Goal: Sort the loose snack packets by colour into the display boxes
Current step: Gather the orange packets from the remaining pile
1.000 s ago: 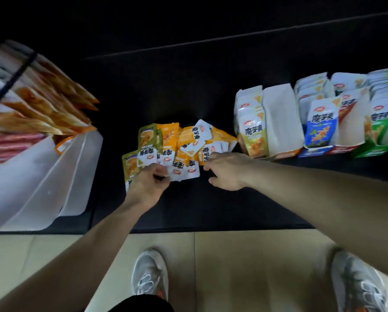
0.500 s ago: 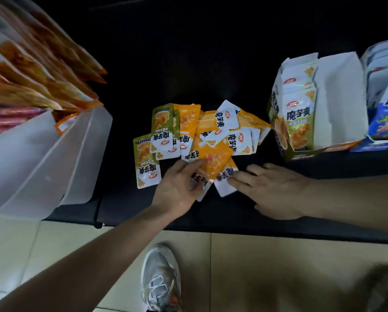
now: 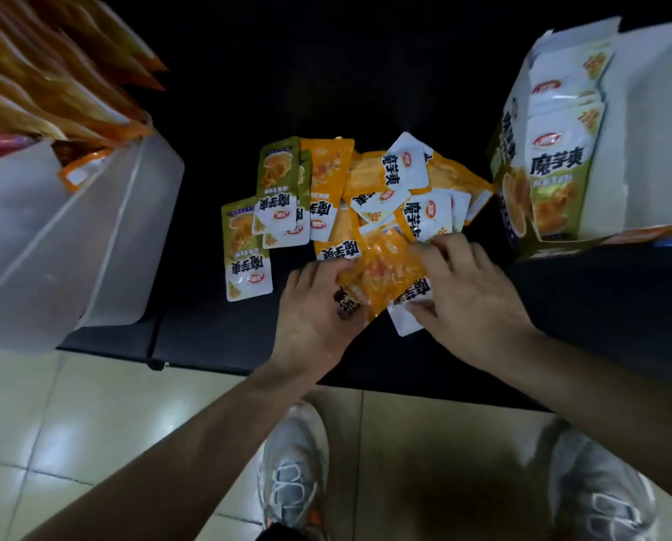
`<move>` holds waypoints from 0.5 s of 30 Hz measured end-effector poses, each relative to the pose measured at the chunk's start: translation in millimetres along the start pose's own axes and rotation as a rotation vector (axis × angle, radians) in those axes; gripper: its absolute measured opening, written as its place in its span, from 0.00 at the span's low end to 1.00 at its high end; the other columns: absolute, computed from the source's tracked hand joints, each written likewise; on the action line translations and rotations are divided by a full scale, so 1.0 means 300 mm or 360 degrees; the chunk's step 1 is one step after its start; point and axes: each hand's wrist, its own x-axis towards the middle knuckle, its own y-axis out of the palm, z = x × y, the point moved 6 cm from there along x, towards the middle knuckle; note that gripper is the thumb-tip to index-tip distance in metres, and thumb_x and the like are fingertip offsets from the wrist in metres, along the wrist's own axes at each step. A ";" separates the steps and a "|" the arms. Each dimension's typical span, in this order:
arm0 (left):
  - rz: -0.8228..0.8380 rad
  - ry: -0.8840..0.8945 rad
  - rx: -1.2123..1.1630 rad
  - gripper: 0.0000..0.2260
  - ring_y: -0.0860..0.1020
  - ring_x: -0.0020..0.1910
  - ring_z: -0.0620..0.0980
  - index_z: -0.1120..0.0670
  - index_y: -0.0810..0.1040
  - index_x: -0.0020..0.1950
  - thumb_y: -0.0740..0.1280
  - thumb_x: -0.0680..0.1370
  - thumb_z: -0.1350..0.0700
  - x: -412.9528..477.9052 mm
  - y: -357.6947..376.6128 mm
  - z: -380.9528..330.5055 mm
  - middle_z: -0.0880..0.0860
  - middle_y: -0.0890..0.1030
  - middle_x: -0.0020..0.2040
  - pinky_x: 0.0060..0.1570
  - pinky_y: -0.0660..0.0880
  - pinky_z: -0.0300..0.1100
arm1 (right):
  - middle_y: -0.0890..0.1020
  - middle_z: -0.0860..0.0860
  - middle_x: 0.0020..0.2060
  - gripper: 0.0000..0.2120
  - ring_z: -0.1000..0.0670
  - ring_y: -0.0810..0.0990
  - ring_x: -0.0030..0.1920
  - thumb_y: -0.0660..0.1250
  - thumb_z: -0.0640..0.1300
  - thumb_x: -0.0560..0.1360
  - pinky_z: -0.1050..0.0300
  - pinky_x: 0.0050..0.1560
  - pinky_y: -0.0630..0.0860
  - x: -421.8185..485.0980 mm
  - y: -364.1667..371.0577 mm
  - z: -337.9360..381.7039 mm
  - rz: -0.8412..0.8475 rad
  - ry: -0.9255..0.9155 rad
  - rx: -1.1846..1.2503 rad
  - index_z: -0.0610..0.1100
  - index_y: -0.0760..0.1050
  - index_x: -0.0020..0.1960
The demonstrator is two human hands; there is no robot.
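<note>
**pktsort:** What changed in the last half second?

**shelfguy:** Both hands closed in on the same bunch. The left hand [image 3: 314, 310] only had fingertips on one packet. Now a small stack of orange packets [image 3: 381, 273] sits across its palm with the fingers curled up round the far edge, so it's gripping them. The right hand [image 3: 471, 302] was lying flat on the tabletop [image 3: 217, 329] beside the pile. It's now over the top of the stack, fingers across it, thumb at the near edge. It's too blurry to say whether that's a pinch or just pressing down.

**pktsort:** And around them?

**shelfguy:** The stack has been dragged toward the near edge but still touches the pile [image 3: 385, 181]. That's a mix, with more orange in the middle and green packets [image 3: 244, 247] on its left side. The display box [image 3: 545, 249] off to the right, apart from both hands, holds green-and-white packets standing upright.

**pktsort:** Meaning?

**shelfguy:** My guess is the orange ones are being squared up as one batch, ready to lift. I can't make out for sure which box takes them, and most of the sorting looks undone.
</note>
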 end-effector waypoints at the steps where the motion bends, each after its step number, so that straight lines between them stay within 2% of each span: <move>1: 0.0050 -0.0014 -0.0107 0.24 0.73 0.58 0.52 0.45 0.73 0.66 0.75 0.71 0.51 0.000 -0.002 -0.013 0.48 0.76 0.60 0.56 0.73 0.51 | 0.68 0.45 0.65 0.38 0.40 0.71 0.59 0.76 0.53 0.69 0.43 0.53 0.76 -0.007 -0.005 0.004 0.0035 -0.0051 -0.0034 0.47 0.65 0.74; 3: 0.0158 0.0079 -0.0214 0.27 0.75 0.59 0.47 0.41 0.70 0.65 0.76 0.71 0.55 0.001 -0.009 -0.047 0.44 0.74 0.61 0.57 0.74 0.54 | 0.63 0.49 0.72 0.41 0.43 0.65 0.67 0.72 0.57 0.70 0.43 0.63 0.69 -0.017 -0.013 0.019 0.0135 -0.0215 -0.0065 0.50 0.59 0.78; 5: 0.0219 0.0184 -0.0273 0.28 0.76 0.58 0.40 0.39 0.69 0.66 0.75 0.72 0.59 0.017 -0.028 -0.075 0.40 0.76 0.59 0.56 0.76 0.52 | 0.65 0.53 0.74 0.38 0.47 0.63 0.72 0.64 0.63 0.72 0.46 0.69 0.60 -0.009 -0.014 0.013 0.0221 -0.0320 -0.0105 0.50 0.58 0.78; 7: 0.0221 0.0183 -0.0393 0.27 0.76 0.56 0.34 0.41 0.73 0.66 0.73 0.73 0.64 0.032 -0.049 -0.071 0.37 0.78 0.53 0.52 0.78 0.43 | 0.74 0.53 0.67 0.33 0.47 0.69 0.67 0.64 0.62 0.74 0.46 0.65 0.60 0.011 -0.010 0.009 0.0244 -0.0354 -0.0141 0.51 0.63 0.75; 9: 0.0188 0.0137 -0.0515 0.26 0.76 0.54 0.33 0.42 0.75 0.64 0.73 0.73 0.66 0.022 -0.079 -0.067 0.38 0.79 0.52 0.48 0.76 0.31 | 0.79 0.55 0.59 0.22 0.47 0.75 0.59 0.68 0.57 0.76 0.47 0.58 0.64 0.010 -0.007 0.022 0.0244 -0.0358 -0.0086 0.52 0.71 0.67; 11: 0.0079 0.0041 -0.0669 0.27 0.78 0.52 0.38 0.42 0.73 0.62 0.75 0.72 0.66 0.013 -0.121 -0.046 0.41 0.79 0.54 0.47 0.76 0.30 | 0.80 0.57 0.54 0.10 0.49 0.78 0.56 0.66 0.53 0.79 0.51 0.54 0.70 0.016 -0.012 0.023 0.0335 -0.0216 0.0245 0.54 0.75 0.60; 13: -0.0081 -0.0212 -0.0945 0.29 0.80 0.52 0.41 0.44 0.72 0.63 0.78 0.70 0.65 0.013 -0.149 0.003 0.43 0.79 0.54 0.47 0.79 0.34 | 0.82 0.56 0.52 0.08 0.52 0.80 0.53 0.65 0.52 0.81 0.49 0.54 0.77 0.019 -0.010 0.011 0.0496 0.0107 0.0848 0.53 0.76 0.58; 15: -0.0115 -0.0525 -0.1408 0.30 0.83 0.52 0.42 0.52 0.72 0.66 0.79 0.67 0.62 0.008 -0.136 0.039 0.44 0.83 0.52 0.49 0.81 0.41 | 0.83 0.54 0.51 0.08 0.54 0.82 0.53 0.66 0.51 0.80 0.46 0.56 0.79 0.021 -0.011 0.029 0.0501 0.0333 0.1293 0.51 0.78 0.58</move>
